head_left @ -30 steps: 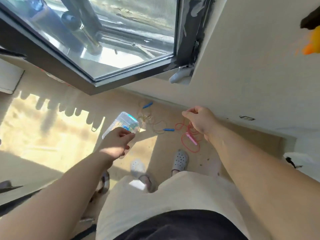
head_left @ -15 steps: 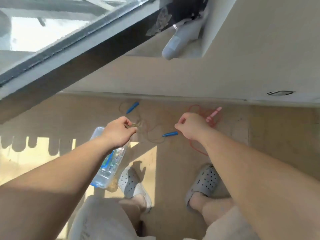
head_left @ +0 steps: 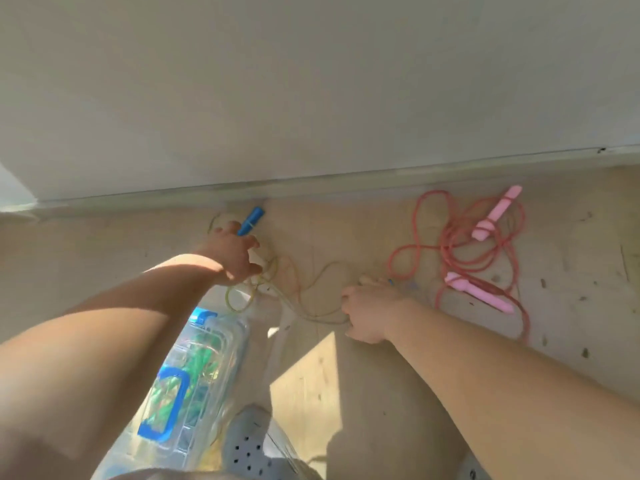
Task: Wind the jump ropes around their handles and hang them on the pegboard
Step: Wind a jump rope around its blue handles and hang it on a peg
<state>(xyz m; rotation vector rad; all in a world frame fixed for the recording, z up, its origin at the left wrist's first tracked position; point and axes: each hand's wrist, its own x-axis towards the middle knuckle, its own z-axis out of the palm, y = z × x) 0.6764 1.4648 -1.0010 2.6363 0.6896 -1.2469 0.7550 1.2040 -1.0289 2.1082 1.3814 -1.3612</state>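
Note:
A thin yellow jump rope (head_left: 313,284) lies tangled on the floor between my hands. One of its blue handles (head_left: 254,219) sticks out by the baseboard just past my left hand (head_left: 232,255), which covers the handle's near end; the fingers curve down over the tangle and the hold is hidden. My right hand (head_left: 367,308) is curled down over the other blue handle (head_left: 391,281), of which only a sliver shows. To the right a red jump rope (head_left: 417,221) lies in loose loops, untouched, with a far pink handle (head_left: 498,213) and a near pink handle (head_left: 479,293).
A clear plastic water jug (head_left: 204,362) with a blue grip lies on the floor under my left forearm. My grey clog (head_left: 250,443) is at the bottom. The wall and its baseboard (head_left: 346,178) run just behind the ropes. No pegboard is in view.
I have bent lower and the view has dropped to the floor. My left hand moved up to the far blue handle. My right hand came down onto the near blue handle.

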